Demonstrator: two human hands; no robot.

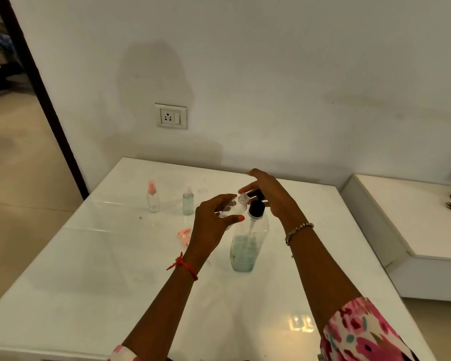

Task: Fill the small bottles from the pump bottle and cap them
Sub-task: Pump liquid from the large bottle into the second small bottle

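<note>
Pump bottle [248, 246] stood mid-tabletop [115, 269], part full. Left hand [214, 222] curled round open small bottle [241, 203], held at spout. Right hand [271, 199], fingers straight, lay over pump top. Pink-capped bottle [153, 198] and green-filled bottle [188, 203] stood toward far left edge. Loose pink cap [184, 234] lay half hidden behind left hand.

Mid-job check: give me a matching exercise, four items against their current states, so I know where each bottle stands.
1 pink-capped bottle
2 pale-capped bottle
3 uncapped bottle
4 loose pink cap

A lies on the table
B held in left hand
C stands, teal liquid inside
D stands, looks empty

Pairs: 1-D, 2-C, 3-B, 4-A
</note>
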